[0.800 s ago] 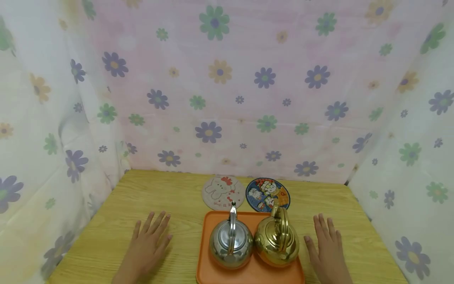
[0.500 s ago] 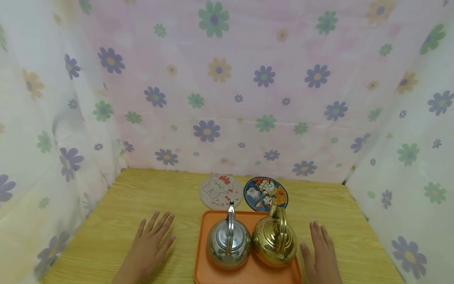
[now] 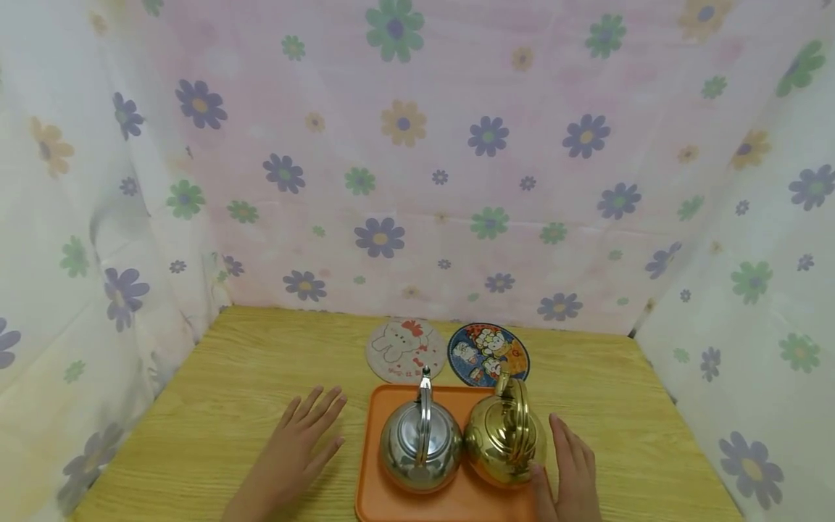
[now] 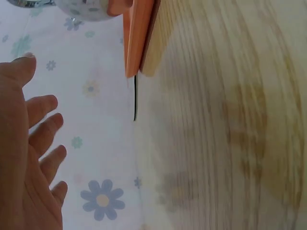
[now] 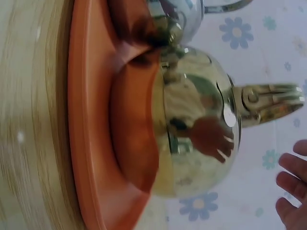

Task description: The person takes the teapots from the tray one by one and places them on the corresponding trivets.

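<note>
A silver kettle [image 3: 403,453] and a gold kettle [image 3: 485,449] stand side by side on an orange tray [image 3: 370,500], both with their handles up. Left of the tray, my left hand [image 3: 290,453] hovers with fingers spread and nothing in it; the left wrist view shows the tray's corner [image 4: 135,48] beyond the fingers. My right hand [image 3: 569,475] is beside the gold kettle, its thumb tip overlapping the kettle's lower right side in the head view. In the right wrist view the gold kettle's belly [image 5: 196,139] mirrors the hand, whose fingertips [image 5: 291,184] appear at the edge.
Behind the tray lie two round mats: a pale one with a bunny [image 3: 391,362] and a dark blue one with cartoon figures [image 3: 464,373]. The wooden table [image 3: 274,355] is enclosed by flowered cloth [image 3: 443,94] at the back and both sides.
My right hand has moved left to the gold kettle's side. My left hand has shifted right, closer to the tray. Both kettles stay in place on the tray.
</note>
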Tool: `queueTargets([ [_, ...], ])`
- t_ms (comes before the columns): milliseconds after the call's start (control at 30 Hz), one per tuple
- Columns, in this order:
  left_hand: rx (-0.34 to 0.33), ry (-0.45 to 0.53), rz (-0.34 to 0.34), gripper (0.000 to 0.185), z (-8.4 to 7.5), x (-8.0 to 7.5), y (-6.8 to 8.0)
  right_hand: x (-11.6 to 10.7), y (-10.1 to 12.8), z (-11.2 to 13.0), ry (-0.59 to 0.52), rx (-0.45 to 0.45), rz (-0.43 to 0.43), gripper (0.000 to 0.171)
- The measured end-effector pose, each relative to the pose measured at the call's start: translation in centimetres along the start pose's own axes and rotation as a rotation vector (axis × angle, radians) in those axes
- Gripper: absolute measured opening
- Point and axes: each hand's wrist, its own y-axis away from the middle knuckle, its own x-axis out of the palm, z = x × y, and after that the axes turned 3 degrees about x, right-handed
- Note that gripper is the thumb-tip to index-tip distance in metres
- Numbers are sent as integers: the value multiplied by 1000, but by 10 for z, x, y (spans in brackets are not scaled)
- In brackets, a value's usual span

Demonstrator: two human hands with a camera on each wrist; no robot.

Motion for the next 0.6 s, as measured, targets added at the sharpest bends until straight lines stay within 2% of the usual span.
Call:
queueTargets([
  [133, 90, -27, -17, 59, -1, 5, -5, 7, -3, 10, -25, 46, -121, 66],
  [300, 146, -35, -5, 60, -2, 11, -9, 12, -7, 18, -64, 96, -169, 60],
  [433, 146, -17, 7, 63, -4, 15, -11, 14, -12, 22, -80, 99, -147, 57],
  [600, 87, 30, 66, 60, -8, 21, -13, 15, -17, 24, -102, 118, -104, 53],
])
